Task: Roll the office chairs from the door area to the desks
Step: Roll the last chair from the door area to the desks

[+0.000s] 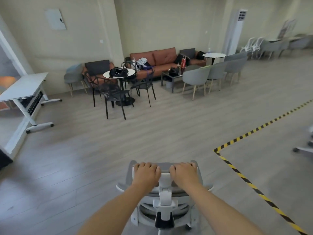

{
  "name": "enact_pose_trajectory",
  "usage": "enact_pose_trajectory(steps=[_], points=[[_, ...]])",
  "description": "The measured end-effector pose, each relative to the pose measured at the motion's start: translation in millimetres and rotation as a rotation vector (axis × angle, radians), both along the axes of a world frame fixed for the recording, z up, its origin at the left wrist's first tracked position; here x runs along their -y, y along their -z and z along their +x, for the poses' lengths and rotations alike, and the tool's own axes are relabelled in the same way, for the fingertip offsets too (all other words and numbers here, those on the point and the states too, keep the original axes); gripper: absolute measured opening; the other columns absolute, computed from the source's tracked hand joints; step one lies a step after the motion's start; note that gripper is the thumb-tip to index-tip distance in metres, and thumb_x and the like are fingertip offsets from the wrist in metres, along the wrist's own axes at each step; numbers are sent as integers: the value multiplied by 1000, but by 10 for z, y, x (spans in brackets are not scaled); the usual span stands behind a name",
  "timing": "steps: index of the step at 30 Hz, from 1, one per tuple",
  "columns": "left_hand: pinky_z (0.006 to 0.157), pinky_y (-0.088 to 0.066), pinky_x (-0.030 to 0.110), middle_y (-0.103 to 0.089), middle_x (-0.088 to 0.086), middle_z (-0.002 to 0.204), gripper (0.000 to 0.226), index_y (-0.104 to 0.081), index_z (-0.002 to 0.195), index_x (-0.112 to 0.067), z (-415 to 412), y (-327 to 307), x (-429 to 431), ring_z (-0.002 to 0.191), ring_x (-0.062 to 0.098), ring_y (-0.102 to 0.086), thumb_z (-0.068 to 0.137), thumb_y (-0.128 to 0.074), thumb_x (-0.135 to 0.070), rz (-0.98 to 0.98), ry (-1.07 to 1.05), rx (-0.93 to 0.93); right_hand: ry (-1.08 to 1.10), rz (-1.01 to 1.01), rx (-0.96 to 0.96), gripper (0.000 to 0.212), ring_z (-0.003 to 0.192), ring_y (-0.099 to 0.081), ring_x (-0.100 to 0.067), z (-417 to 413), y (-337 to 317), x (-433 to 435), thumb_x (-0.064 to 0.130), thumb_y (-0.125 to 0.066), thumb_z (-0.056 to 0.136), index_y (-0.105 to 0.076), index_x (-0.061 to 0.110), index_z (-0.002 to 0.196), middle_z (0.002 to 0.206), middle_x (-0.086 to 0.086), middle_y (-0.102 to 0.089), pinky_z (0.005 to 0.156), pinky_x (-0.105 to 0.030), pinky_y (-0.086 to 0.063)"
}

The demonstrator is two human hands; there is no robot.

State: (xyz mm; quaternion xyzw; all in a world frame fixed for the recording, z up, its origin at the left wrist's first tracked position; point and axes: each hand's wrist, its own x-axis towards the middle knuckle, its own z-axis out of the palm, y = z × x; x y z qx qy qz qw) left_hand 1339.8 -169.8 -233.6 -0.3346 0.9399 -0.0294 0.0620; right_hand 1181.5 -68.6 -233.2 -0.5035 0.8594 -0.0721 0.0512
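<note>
A grey-and-white office chair (165, 203) stands right below me, seen from behind and above, its headrest at the top. My left hand (146, 173) is closed over the left part of the headrest, and my right hand (184, 172) grips the right part. Both forearms reach forward from the bottom edge. At the right edge, the wheeled base of another office chair (304, 146) shows only partly. A white desk on castors (25, 89) stands at the left, beside a glass partition.
Yellow-black floor tape (245, 179) forms a corner to the right of the chair. Ahead are black chairs around a round table (118, 73), a brown sofa (159, 60), grey armchairs (196, 78) and a white floor air conditioner (235, 31). Open wood floor lies between.
</note>
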Motion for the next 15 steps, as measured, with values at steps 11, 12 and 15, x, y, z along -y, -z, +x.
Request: enact_pose_trajectory(steps=[11,12,15], points=[[77,-24,42,-56,4,110,30,-49,115,-17,-2134,-87,547,101,32,-51,90,-56,-32,-8,327,6,345,-40,-48,40,86,-56,-22,-1832,80,184,37,-28,97,-62,26,79,86,4,-68,83,-40,-39],[77,-23,42,-55,3,108,27,-50,113,-18,-2331,-89,562,100,32,-52,91,-55,-32,-7,350,-5,372,-45,-56,38,86,-56,-23,-1996,96,166,36,-29,97,-59,26,77,84,4,-67,82,-41,-40],[77,-22,42,-55,1,106,23,-53,110,-21,-2955,-55,613,101,30,-52,93,-50,-35,21,389,-31,453,-42,-68,36,82,-53,-20,-2493,128,114,36,-28,95,-55,27,73,80,7,-64,78,-39,-38]])
